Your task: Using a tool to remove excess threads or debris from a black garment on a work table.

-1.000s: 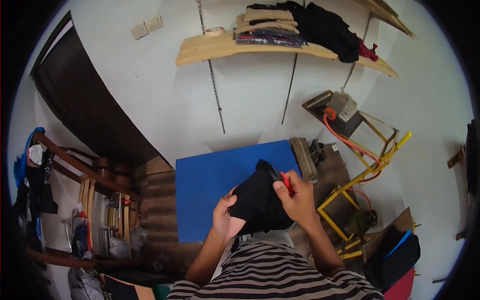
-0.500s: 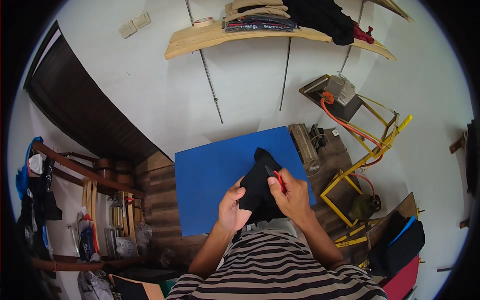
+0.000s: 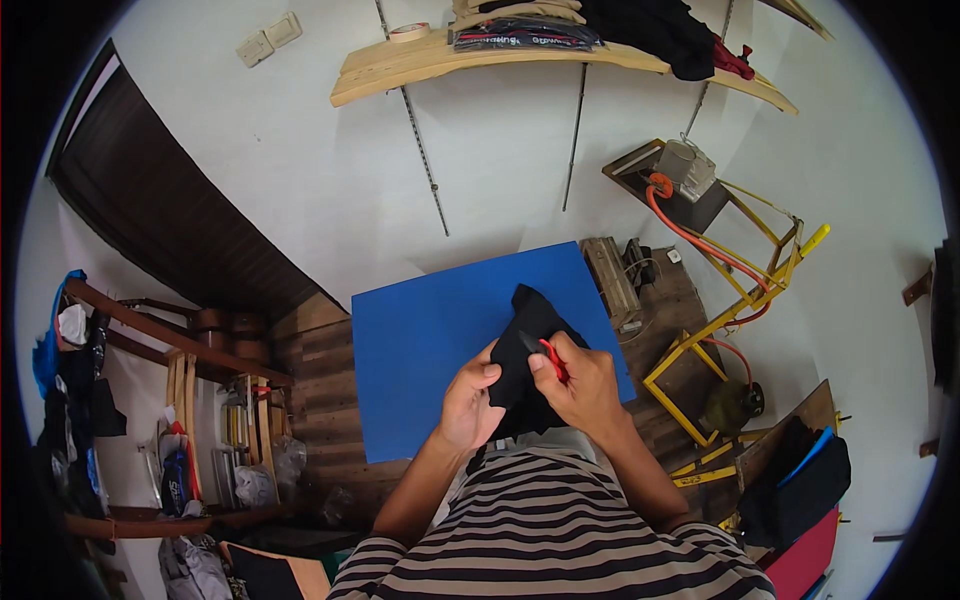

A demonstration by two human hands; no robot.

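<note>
A piece of black cloth (image 3: 536, 309) is stretched between my hands, over the near side of a blue tabletop (image 3: 430, 350). My left hand (image 3: 468, 402) pinches its left edge, thumb on top. My right hand (image 3: 582, 388) is closed around small snips with red handles (image 3: 553, 358). Their dark pointed blades lie against the cloth and point toward the upper left; whether they are apart is hard to see against the black. Lower folds of cloth hang toward my striped shirt, partly hidden behind my hands.
A wooden shelf (image 3: 400, 72) with folded clothes and a roll of tape (image 3: 409, 32) spans the far wall. Right of the table stand a yellow metal frame (image 3: 700, 342) with an orange hose and a green gas cylinder (image 3: 730, 408). Cluttered racks (image 3: 180, 335) fill the left.
Both hands and the cloth have shifted slightly, and the snips now sit a little farther left and lower against the cloth. The whole view has tilted slightly. Both grips stay the same.
</note>
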